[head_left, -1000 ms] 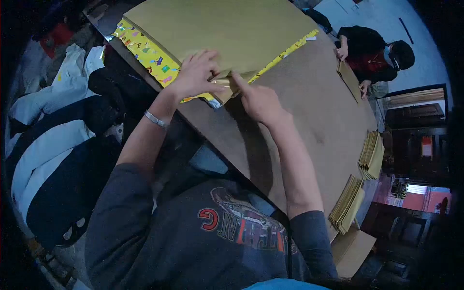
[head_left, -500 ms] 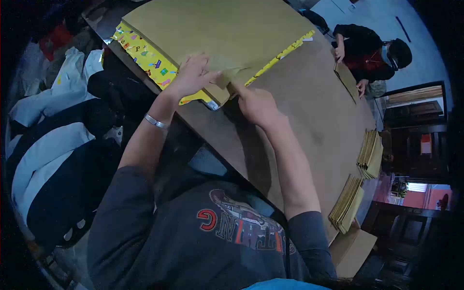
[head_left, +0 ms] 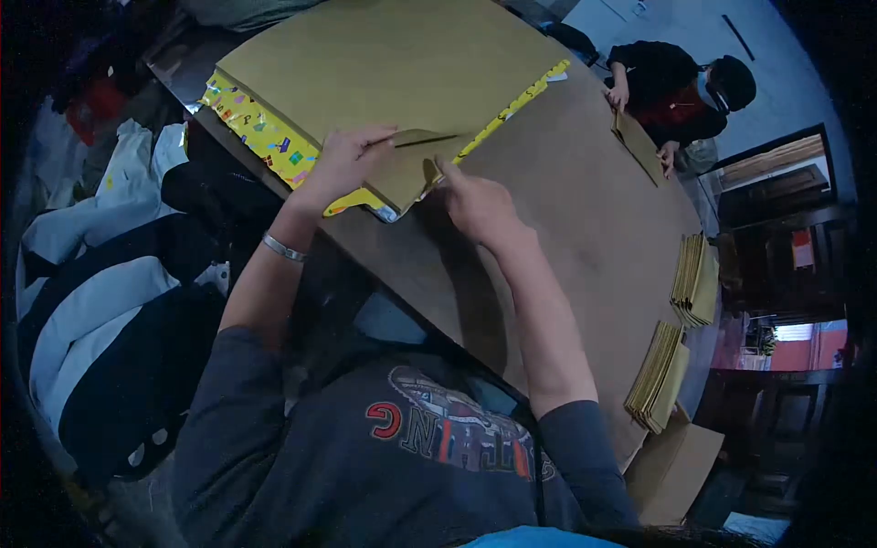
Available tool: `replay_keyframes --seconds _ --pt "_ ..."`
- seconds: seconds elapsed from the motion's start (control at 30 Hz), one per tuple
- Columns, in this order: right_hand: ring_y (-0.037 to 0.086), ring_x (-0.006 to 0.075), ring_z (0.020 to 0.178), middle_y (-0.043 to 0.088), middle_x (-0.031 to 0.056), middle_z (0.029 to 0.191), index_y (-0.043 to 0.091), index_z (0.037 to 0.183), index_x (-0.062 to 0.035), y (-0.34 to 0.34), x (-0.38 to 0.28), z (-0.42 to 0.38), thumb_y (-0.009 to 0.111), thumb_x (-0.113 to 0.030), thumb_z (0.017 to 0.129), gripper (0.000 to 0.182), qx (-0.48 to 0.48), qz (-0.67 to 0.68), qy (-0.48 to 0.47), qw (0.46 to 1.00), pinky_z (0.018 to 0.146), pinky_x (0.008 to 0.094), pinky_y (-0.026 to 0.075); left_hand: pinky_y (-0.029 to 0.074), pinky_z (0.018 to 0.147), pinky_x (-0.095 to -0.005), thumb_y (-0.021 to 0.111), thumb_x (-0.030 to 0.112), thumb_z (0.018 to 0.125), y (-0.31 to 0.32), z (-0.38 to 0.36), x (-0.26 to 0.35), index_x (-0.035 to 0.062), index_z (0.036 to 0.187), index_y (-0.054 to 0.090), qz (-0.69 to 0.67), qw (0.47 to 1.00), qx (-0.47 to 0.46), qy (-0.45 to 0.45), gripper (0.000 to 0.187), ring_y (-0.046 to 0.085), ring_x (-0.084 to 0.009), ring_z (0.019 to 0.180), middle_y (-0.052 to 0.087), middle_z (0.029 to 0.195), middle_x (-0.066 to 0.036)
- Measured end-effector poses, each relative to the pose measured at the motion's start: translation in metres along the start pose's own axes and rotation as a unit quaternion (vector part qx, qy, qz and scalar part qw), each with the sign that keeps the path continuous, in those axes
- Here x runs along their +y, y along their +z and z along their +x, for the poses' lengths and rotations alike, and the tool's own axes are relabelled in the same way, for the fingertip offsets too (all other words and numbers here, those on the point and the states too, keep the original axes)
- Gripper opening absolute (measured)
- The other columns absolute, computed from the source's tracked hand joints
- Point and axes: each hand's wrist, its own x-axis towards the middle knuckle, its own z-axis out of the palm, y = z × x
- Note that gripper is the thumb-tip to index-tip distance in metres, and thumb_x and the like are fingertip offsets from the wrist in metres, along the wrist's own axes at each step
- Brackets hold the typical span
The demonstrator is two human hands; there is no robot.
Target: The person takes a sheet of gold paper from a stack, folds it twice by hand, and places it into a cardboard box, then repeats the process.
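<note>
A large brown cardboard sheet (head_left: 365, 64) lies on yellow patterned wrapping paper (head_left: 260, 132) at the table's near left edge. My left hand (head_left: 343, 169), with a silver bracelet on its wrist, rests at the sheet's near corner, fingers stretched toward a raised brown flap (head_left: 425, 139). Just to the right, my right hand (head_left: 475, 201) has its fingers pinched on the curled edge of the cardboard by that corner.
Across the brown table (head_left: 566, 237), another person (head_left: 667, 91) holds a brown piece (head_left: 637, 151). Two bundles of folded cardboard (head_left: 694, 281) (head_left: 656, 376) stand at the right edge, near an open box (head_left: 681, 470). Dark and white cloth items (head_left: 100, 274) lie at left.
My left hand has shifted slightly left and down, its fingers stretched out. The flap between my hands now stands more raised. The whole view has moved a little.
</note>
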Motion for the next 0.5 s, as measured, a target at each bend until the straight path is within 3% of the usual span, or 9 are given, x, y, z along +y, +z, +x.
replay_keyframes --seconds 0.07,0.17,0.23,0.3,0.33,0.4,0.47,0.5 --pt "0.062 0.0409 0.093 0.066 0.0218 0.100 0.047 0.136 -0.0134 0.004 0.017 -0.003 0.049 -0.014 0.088 0.047 0.013 0.000 0.062 0.998 0.083 0.0489 0.048 0.053 0.080 -0.0323 0.061 0.019 0.091 -0.008 0.006 0.020 0.0067 0.116 0.066 -0.064 0.998 -0.002 0.003 0.029 0.068 -0.0275 0.093 0.070 0.105 -0.014" --pt "0.061 0.0421 0.096 0.065 0.0222 0.105 0.051 0.131 -0.0124 0.012 0.055 -0.009 0.048 -0.015 0.090 0.041 0.051 0.063 0.142 0.987 0.084 0.0492 0.048 0.049 0.089 -0.0376 0.060 0.013 0.088 -0.016 0.014 0.040 0.0090 0.112 0.068 0.055 0.994 0.006 0.091 0.026 0.066 -0.0293 0.097 0.069 0.105 -0.013" --pt "0.065 0.0377 0.094 0.066 0.0226 0.102 0.052 0.128 -0.0079 0.010 0.073 -0.018 0.047 -0.019 0.094 0.036 0.081 0.031 0.159 0.983 0.083 0.0456 0.050 0.044 0.097 -0.0442 0.055 0.005 0.081 -0.021 0.017 0.048 0.0125 0.106 0.070 0.133 0.980 -0.001 0.149 0.030 0.063 -0.0290 0.101 0.069 0.107 -0.008" --pt "0.068 0.0277 0.084 0.067 0.0210 0.096 0.052 0.126 -0.0037 0.042 0.127 -0.015 0.047 -0.025 0.097 0.037 0.171 0.192 0.167 0.952 0.073 0.0383 0.053 0.043 0.098 -0.0480 0.055 0.004 0.078 -0.018 0.012 0.061 0.0157 0.108 0.068 0.189 0.967 -0.022 0.169 0.035 0.062 -0.0249 0.104 0.068 0.110 -0.005" --pt "0.064 0.0186 0.077 0.067 0.0177 0.094 0.051 0.127 -0.0013 0.046 0.148 -0.014 0.048 -0.033 0.098 0.043 0.148 0.257 0.213 0.931 0.064 0.0312 0.051 0.043 0.097 -0.0505 0.060 0.008 0.077 -0.018 0.008 0.065 0.0174 0.108 0.067 0.230 0.952 -0.026 0.201 0.033 0.062 -0.0217 0.105 0.068 0.110 -0.004" --pt "0.063 0.0179 0.075 0.067 0.0175 0.094 0.050 0.128 -0.0017 0.056 0.183 -0.014 0.048 -0.035 0.098 0.045 0.154 0.315 0.239 0.905 0.061 0.0305 0.050 0.043 0.097 -0.0502 0.061 0.010 0.077 -0.005 -0.003 0.070 0.0170 0.106 0.067 0.233 0.944 -0.038 0.232 0.030 0.062 -0.0219 0.103 0.068 0.106 -0.003" --pt "0.062 0.0187 0.070 0.066 0.0165 0.093 0.048 0.128 -0.0009 0.039 0.172 -0.020 0.046 -0.045 0.098 0.054 0.148 0.440 0.295 0.835 0.058 0.0316 0.049 0.043 0.096 -0.0505 0.062 0.013 0.076 0.011 -0.018 0.090 0.0164 0.097 0.067 0.244 0.934 -0.061 0.253 0.022 0.063 -0.0223 0.100 0.067 0.098 -0.002" --pt "0.062 0.0187 0.070 0.066 0.0165 0.093 0.048 0.128 -0.0009 0.032 0.169 -0.024 0.046 -0.045 0.098 0.054 0.149 0.441 0.294 0.835 0.058 0.0316 0.049 0.042 0.097 -0.0508 0.061 0.013 0.076 0.020 -0.028 0.102 0.0168 0.096 0.066 0.233 0.934 -0.098 0.254 0.021 0.063 -0.0213 0.100 0.067 0.098 -0.002"
